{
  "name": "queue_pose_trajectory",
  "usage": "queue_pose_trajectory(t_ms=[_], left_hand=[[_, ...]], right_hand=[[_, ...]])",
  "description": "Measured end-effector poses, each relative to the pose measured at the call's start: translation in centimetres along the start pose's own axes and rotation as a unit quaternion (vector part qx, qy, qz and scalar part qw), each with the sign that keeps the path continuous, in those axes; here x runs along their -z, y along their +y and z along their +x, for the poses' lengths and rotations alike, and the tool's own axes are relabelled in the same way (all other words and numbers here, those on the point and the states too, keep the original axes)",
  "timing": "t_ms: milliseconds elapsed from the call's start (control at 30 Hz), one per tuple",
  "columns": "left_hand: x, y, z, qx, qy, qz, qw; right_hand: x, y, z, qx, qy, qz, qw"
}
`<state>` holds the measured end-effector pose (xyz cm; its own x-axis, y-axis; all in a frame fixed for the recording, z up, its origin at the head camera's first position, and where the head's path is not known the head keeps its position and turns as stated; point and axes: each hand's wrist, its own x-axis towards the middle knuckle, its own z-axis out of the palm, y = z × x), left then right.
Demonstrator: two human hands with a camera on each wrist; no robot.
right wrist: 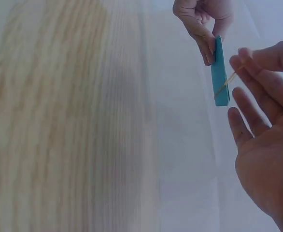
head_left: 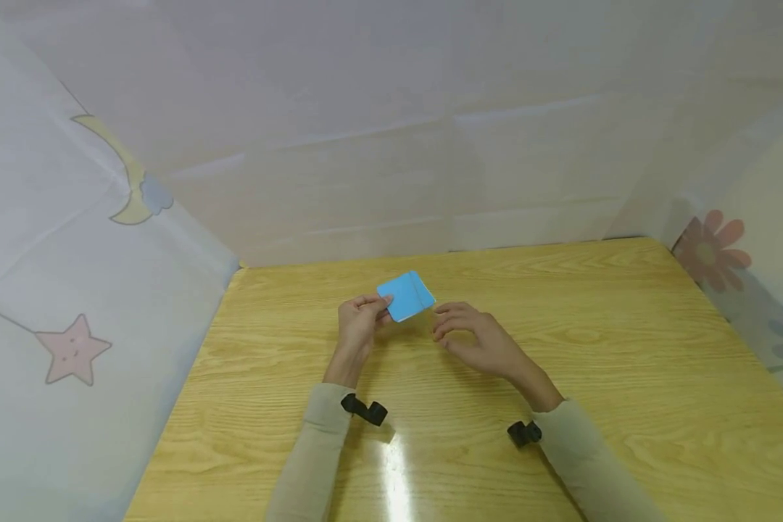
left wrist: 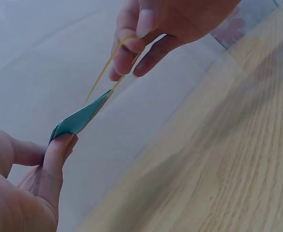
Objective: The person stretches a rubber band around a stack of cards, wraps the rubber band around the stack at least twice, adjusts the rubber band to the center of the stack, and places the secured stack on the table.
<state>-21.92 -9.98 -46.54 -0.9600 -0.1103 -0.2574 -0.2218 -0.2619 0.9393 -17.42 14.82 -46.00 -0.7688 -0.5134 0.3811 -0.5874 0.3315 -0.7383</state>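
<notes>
My left hand [head_left: 357, 325] pinches a thin stack of light-blue square cards or paper [head_left: 403, 296] by its near left corner, thumb on top. The stack is held tilted above the table. A yellow rubber band [left wrist: 101, 74] runs round the far part of the stack and stretches away from its edge. In the wrist views my right hand [right wrist: 269, 108] pinches the stretched loop between thumb and index finger, with the other fingers spread loosely. From the head view, the right hand [head_left: 481, 339] is just right of the stack, and the band's pulled end is too fine to make out.
The wooden table [head_left: 594, 348] spreads beneath both hands. A pale cloth wall [head_left: 378, 145] stands behind it, with printed side walls at left and right. Each sleeved wrist carries a small black camera [head_left: 365, 411].
</notes>
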Motion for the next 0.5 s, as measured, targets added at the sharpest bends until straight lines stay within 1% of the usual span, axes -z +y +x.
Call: queue_pose_trajectory(t_ms=[133, 300, 400, 500], left_hand=[[-0.1, 0.2, 0.0, -0.003, -0.003, -0.006, 1.0000], [-0.4, 0.3, -0.2, -0.005, -0.007, -0.008, 0.9999], [-0.7, 0.3, -0.3, -0.007, -0.006, -0.011, 0.9999], [-1.1, 0.3, -0.4, -0.007, -0.004, -0.012, 0.9999]], right_hand=[[-0.1, -0.1, 0.0, 0.006, 0.002, 0.043, 0.9991], [-0.3, 0.0, 0.1, 0.019, 0.026, 0.059, 0.9977], [-0.4, 0.1, 0.0, -0.002, 0.030, 0.071, 0.9970], [-0.7, 0.2, 0.0, -0.039, 0.024, 0.107, 0.9931]])
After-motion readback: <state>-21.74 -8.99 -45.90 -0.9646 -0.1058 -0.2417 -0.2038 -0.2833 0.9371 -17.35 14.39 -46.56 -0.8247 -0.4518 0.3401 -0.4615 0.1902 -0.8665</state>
